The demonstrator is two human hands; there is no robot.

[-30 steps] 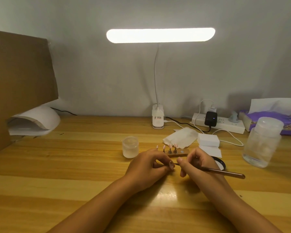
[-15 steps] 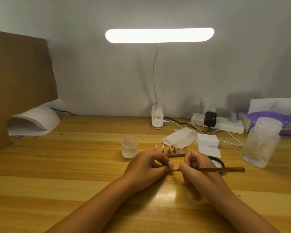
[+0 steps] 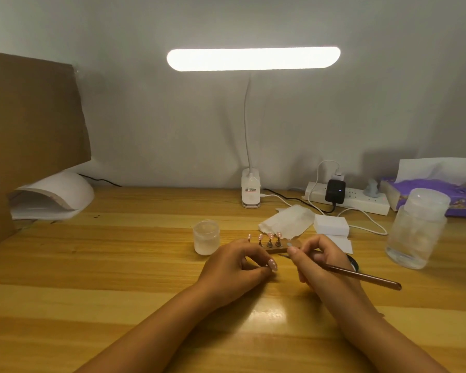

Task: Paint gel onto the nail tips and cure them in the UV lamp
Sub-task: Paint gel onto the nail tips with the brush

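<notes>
Jar (image 3: 206,237) of frosted plastic, contents unclear, stands beside the wooden rack (image 3: 276,250) of nail tips (image 3: 269,235). The left hand (image 3: 237,267) pinches a pink dotted tip (image 3: 272,265). The right hand (image 3: 318,262) grips a slim brown brush (image 3: 366,278).

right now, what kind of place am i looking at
Probably a home nail-art desk: a white UV lamp at the left, painted nail tips standing on a holder, and a brush in the right hand.
</notes>
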